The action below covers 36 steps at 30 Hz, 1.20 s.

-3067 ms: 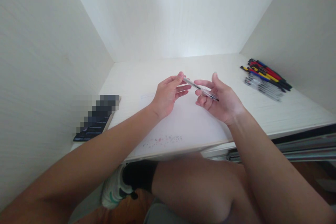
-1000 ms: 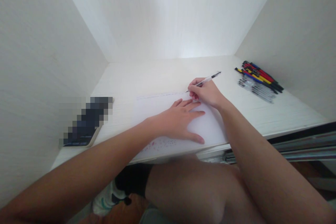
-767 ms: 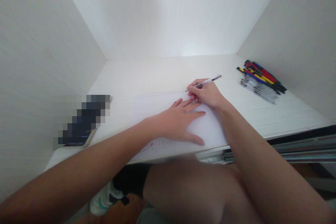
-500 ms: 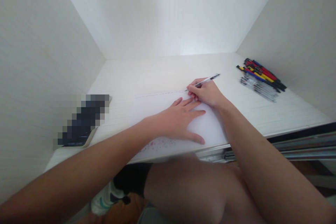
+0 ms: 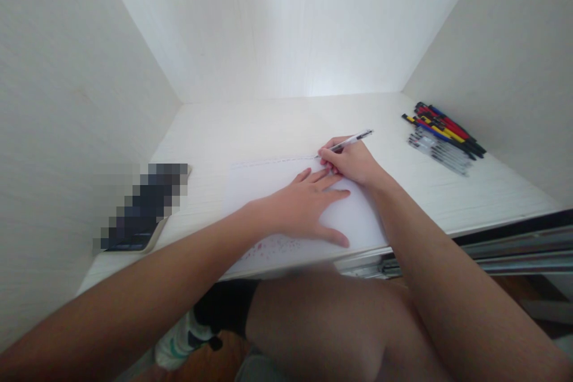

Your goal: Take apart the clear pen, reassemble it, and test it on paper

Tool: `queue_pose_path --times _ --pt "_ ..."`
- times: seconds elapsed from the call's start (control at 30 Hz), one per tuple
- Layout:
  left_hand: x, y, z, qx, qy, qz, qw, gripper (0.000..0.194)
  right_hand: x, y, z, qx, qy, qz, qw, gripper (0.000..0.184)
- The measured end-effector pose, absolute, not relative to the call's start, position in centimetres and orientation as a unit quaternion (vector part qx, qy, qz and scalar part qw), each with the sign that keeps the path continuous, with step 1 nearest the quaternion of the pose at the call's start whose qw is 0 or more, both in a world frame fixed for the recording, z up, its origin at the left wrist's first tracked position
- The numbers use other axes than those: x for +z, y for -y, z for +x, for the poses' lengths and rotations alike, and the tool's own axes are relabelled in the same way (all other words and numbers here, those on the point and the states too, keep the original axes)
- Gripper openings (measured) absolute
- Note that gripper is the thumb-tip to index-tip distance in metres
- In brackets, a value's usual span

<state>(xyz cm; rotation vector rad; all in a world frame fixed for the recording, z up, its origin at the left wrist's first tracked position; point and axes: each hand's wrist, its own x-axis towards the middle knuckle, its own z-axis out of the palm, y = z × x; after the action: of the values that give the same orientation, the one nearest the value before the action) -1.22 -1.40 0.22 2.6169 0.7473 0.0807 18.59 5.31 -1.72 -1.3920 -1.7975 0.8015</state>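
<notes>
A white sheet of paper (image 5: 264, 182) lies on the white desk (image 5: 268, 125) in front of me. My left hand (image 5: 304, 206) rests flat on the sheet with its fingers spread. My right hand (image 5: 351, 161) is closed on a clear pen (image 5: 347, 142) in a writing grip. The pen's tip touches the paper near its far edge, beside a faint line of writing. The pen's rear end points up and to the right.
A bundle of coloured and clear pens (image 5: 441, 134) lies at the desk's far right, near the wall. A dark flat object, blurred out (image 5: 141, 209), sits at the desk's left front. White walls close in three sides. My raised knee (image 5: 322, 316) is below the desk edge.
Three seconds ago both hands held the pen in the air. Since then the left hand has lain flat on the paper and the right has held the pen tip on the sheet, barely moving.
</notes>
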Motion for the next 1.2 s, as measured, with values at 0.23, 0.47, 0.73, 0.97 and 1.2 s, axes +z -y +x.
queue_pose_path --times 0.23,0.47,0.73,0.97,1.2 --pt "0.11 1.38 -1.22 0.031 -0.268 0.941 0.204 0.102 -1.71 -5.35 18.58 0.301 0.704 -0.538 0.353 0.016" --pt "0.05 1.35 -1.15 0.032 -0.267 0.941 0.204 0.106 -1.86 -5.39 18.67 0.303 0.7 -0.536 0.362 0.016" --pt "0.29 1.41 -1.16 0.033 -0.267 0.941 0.206 0.106 -1.93 -5.55 18.67 0.288 0.711 -0.531 0.359 0.017" --pt "0.12 1.34 -1.2 0.031 -0.266 0.942 0.204 0.105 -1.93 -5.4 18.67 0.299 0.708 -0.525 0.366 0.017" --pt "0.31 1.44 -1.21 0.02 -0.271 0.941 0.203 0.105 -2.12 -5.5 18.63 0.297 0.693 -0.542 0.371 0.015"
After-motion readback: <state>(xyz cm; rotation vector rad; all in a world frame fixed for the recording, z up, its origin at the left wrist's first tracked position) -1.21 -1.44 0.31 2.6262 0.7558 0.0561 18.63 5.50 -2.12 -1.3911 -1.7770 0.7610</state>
